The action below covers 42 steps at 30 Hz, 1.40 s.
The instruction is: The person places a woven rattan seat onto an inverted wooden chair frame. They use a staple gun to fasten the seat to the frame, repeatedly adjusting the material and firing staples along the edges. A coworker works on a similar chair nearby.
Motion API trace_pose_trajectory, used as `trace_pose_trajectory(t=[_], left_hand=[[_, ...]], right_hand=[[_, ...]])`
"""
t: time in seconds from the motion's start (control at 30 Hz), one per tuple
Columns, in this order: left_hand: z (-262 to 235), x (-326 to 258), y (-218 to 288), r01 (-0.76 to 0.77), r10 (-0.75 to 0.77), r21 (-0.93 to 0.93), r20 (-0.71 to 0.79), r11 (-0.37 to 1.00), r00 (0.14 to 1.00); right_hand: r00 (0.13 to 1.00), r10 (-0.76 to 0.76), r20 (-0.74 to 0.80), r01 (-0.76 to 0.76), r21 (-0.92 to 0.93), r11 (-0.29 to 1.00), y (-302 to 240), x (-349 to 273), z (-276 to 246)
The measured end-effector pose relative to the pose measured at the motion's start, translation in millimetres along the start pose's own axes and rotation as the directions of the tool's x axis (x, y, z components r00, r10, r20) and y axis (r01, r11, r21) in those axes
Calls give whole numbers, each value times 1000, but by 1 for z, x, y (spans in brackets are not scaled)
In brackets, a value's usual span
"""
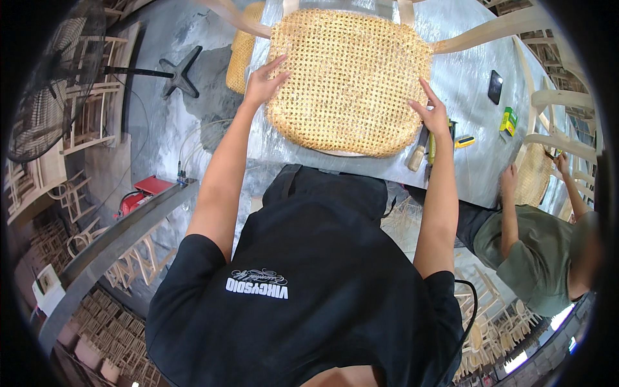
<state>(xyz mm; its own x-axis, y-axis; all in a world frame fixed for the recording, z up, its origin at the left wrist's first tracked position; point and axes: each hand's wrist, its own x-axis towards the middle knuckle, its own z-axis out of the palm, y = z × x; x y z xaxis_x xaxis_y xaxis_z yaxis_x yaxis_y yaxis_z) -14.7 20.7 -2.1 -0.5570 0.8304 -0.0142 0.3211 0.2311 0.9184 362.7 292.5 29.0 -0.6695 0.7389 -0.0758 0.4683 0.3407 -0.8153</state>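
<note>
A pale wooden chair lies on the worktable [471, 71], its seat covered by a sheet of woven cane webbing [351, 77]. My left hand [263, 80] rests flat on the left edge of the webbing, fingers spread. My right hand [432, 111] presses on the webbing's right edge, fingers apart. Neither hand holds anything. A wooden-handled tool [418, 153] and a yellow-handled tool [432, 147] lie on the table just below my right hand.
A black phone [494, 86], a green box [508, 120] and a yellow tool [464, 141] lie on the table's right side. A co-worker in a green shirt [535, 255] works on another cane seat [534, 173]. A standing fan [55, 77] is at left, with stacked chair frames around.
</note>
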Motion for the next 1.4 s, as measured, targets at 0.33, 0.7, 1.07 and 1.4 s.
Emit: trace_pose_trajectory(t=[0.33,0.7,1.07,1.4], left_hand=[[0,-6,5,73,-73,39,10,997,997],[-4,-8,9,87,-88,104,6,991,996],[-4,-10,19,132,-133,122,2,984,991],[-5,-7,21,113,-115,70,20,991,993]], right_hand=[[997,54,-53,-69,-331,941,-11,-9,11],[990,62,-129,-111,-422,900,-16,-11,23],[987,108,-116,-146,-390,909,-26,-14,21],[975,190,-115,-218,-345,913,-34,-12,18]])
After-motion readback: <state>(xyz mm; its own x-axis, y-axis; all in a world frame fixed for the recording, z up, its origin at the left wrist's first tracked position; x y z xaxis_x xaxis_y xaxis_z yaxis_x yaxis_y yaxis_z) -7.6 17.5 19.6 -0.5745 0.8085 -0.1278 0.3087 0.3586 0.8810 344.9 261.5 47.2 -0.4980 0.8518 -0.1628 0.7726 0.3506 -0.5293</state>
